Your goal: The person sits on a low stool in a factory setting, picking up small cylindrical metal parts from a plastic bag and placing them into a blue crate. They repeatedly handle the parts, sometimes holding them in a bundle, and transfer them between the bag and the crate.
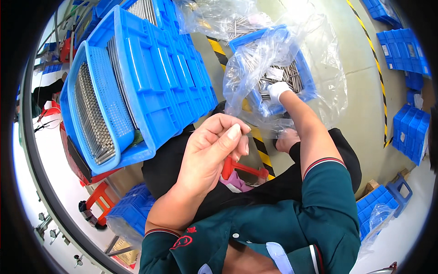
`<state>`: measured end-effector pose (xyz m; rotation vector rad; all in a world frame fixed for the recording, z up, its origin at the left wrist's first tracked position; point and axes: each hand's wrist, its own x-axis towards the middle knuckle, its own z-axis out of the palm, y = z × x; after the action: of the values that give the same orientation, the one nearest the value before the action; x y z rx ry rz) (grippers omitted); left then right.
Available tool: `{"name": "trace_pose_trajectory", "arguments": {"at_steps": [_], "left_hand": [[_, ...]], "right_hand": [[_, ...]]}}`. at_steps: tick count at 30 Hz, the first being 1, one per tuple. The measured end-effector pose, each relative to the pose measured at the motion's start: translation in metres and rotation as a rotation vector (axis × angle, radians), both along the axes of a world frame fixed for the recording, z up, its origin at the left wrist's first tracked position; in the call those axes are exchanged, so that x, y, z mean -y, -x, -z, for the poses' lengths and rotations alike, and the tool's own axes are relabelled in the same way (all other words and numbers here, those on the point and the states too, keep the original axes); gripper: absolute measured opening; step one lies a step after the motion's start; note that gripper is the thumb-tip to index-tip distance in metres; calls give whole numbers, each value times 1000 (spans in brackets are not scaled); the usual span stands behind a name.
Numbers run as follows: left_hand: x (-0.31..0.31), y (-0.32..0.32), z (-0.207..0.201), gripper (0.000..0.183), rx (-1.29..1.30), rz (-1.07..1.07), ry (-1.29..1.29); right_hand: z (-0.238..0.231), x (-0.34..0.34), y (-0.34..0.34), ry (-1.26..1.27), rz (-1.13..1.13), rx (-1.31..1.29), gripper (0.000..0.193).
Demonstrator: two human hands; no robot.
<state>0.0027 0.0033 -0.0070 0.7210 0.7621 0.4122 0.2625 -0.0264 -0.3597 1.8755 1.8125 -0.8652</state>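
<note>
My left hand [213, 142] is bare and raised in front of my lap, its fingers curled in and the thumb against the forefinger. Nothing shows between them. A white glove covers my right hand [277, 91], which reaches down into a blue crate [309, 84] on the floor. Inside that crate lie many thin metal rods [294, 78], and the gloved fingers touch them. How those fingers are set is too small to make out. Clear plastic film [244, 89] hangs over the crate's left side and rim.
At my left a tall blue bin [157, 75] holds a light-blue perforated basket [114, 98] packed with upright metal rods [91, 114]. More rods lie in plastic at the back [239, 28]. Blue crates [410, 128] stand at the right. A red stool [248, 170] is between my legs.
</note>
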Motion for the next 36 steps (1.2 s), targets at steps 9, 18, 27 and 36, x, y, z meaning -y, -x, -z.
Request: {"name": "trace_pose_trajectory", "arguments": {"at_steps": [9, 18, 27, 36], "left_hand": [[2, 6, -6, 21, -30, -10, -26], [1, 12, -9, 21, -32, 6, -10], [0, 17, -9, 21, -34, -1, -18], [-1, 18, -10, 21, -38, -1, -23]], "right_hand": [[-7, -13, -18, 156, 53, 142, 31], [43, -32, -7, 66, 537, 219, 37], [40, -49, 33, -125, 271, 421, 29], [47, -44, 45, -7, 329, 436, 26]]}}
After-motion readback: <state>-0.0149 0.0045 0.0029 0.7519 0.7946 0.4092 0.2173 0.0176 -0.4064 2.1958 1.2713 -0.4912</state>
